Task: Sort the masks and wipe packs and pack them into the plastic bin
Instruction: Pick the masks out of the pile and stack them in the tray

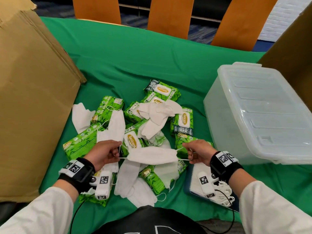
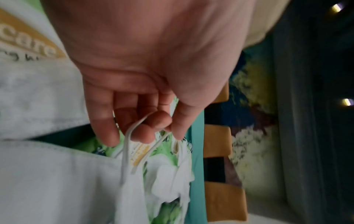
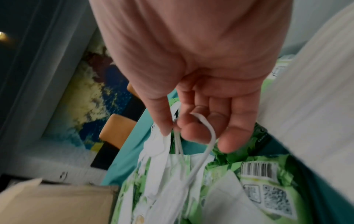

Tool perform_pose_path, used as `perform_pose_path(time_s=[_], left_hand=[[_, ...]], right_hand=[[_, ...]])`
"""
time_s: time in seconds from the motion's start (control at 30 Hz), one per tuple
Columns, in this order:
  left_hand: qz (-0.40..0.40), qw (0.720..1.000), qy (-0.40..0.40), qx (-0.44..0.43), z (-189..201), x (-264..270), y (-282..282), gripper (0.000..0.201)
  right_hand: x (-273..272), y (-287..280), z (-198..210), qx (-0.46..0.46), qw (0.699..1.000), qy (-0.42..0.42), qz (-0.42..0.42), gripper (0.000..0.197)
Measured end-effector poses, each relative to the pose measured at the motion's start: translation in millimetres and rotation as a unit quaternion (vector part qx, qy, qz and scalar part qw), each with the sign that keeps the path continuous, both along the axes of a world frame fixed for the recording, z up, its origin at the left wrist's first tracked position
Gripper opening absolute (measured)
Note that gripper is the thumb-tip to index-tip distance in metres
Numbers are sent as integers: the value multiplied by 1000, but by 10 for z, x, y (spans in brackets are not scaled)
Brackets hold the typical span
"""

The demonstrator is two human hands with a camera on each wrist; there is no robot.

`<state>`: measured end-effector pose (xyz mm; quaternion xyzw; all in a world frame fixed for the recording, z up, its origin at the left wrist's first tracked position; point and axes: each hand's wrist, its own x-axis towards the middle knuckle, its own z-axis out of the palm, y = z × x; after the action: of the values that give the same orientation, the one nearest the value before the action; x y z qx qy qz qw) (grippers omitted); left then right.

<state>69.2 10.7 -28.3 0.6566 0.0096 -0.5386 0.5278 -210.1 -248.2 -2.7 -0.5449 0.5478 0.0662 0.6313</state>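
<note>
Black bag [image 1: 148,220]: sits nearest, at the bottom edge of the head view, between the person's white sleeves.
Left hand [image 1: 104,153]: fingers curled, pinching one ear loop [image 2: 130,145] of a white mask; the left wrist view shows the loop hooked over the curled fingers [image 2: 145,133].
Right hand [image 1: 198,152]: fingers curled round the other ear loop [image 3: 206,136] of the same mask, thumb and forefinger meeting on it.
Held mask [image 1: 152,156]: folded flat, stretched level between the two hands, raised above the heap.
Heap of masks and wipe packs: loose on the green cloth of the worktop [image 1: 135,65], mixed together and unsorted. Green wipe packs [image 1: 109,108] lie at all angles, some face up with gold oval labels, some showing barcodes. White masks [image 1: 155,112] lie draped over and between them.
Plastic bin [image 1: 258,115]: clear, on the worktop to the right of the heap, near the right hand but apart from it; I cannot tell whether the ribbed face on top is a lid or its base.
Dark tray [image 1: 190,188]: under the right wrist, holding white stringy material.
Cardboard [image 1: 33,98]: a large brown sheet stands at the left of the heap; another brown panel [image 1: 290,44] rises behind the bin.
Chairs [image 1: 170,16]: orange backs line the far side of the worktop.
</note>
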Motion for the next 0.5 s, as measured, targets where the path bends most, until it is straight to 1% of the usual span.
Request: perform_pose_path(time_s=[0.1, 0.2, 0.3, 0.4, 0.43, 0.5], left_hand=[[-27, 998, -31, 38, -55, -95, 58, 12], [-43, 996, -50, 67, -136, -131, 129, 15], [-62, 994, -51, 79, -171, -140, 192, 15], [-101, 987, -76, 99, -162, -102, 229, 22], [-117, 983, -95, 107, -143, -77, 231, 22], [-144, 969, -153, 126, -107, -2, 223, 21]], right_hand=[[22, 36, -11, -31, 997, 36, 68, 19], [33, 82, -53, -63, 986, 75, 132, 12], [59, 121, -69, -74, 978, 86, 173, 13], [112, 98, -88, -77, 976, 88, 183, 18], [147, 77, -90, -101, 973, 93, 188, 20], [239, 26, -74, -181, 953, 110, 218, 20]])
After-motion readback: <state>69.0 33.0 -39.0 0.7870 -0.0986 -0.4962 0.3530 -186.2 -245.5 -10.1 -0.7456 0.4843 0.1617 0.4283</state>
